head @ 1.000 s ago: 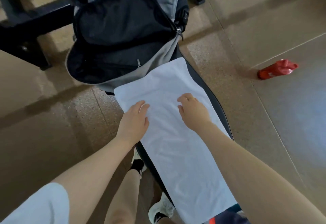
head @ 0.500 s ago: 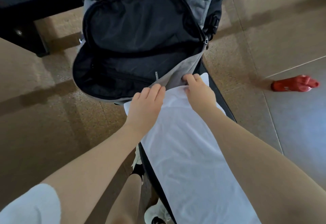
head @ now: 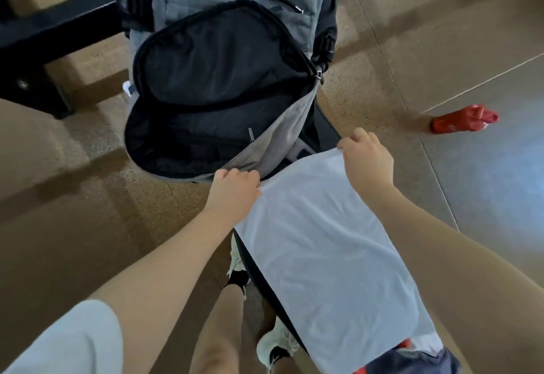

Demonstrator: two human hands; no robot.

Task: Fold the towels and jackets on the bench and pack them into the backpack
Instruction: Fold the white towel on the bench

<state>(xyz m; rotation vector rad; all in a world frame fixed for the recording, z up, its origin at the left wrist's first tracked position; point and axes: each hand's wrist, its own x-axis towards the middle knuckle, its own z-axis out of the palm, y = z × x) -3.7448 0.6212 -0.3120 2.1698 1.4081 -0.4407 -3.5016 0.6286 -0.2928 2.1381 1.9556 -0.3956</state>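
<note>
Currently, 1 white towel lies lengthwise on the narrow black counter, its long axis running from the near lower right toward the far upper left, where the backpack stands. The far short edge of the towel points at the backpack and is raised off the counter at both far corners. The left hand grips the far left corner with curled fingers, and its knuckles lie against the grey rim of the backpack opening. The right hand pinches the far right corner between thumb and curled fingers, holding it above the counter edge. The 2 hands are apart, 1 at each corner of the same short edge. The grey backpack sits at the far end of the counter with its main compartment unzipped and gaping toward the camera, showing a black lining. At the near end of the towel, a dark blue garment with red trim lies on the counter. A red bottle lies on its side on the floor, well apart to the right.
</note>
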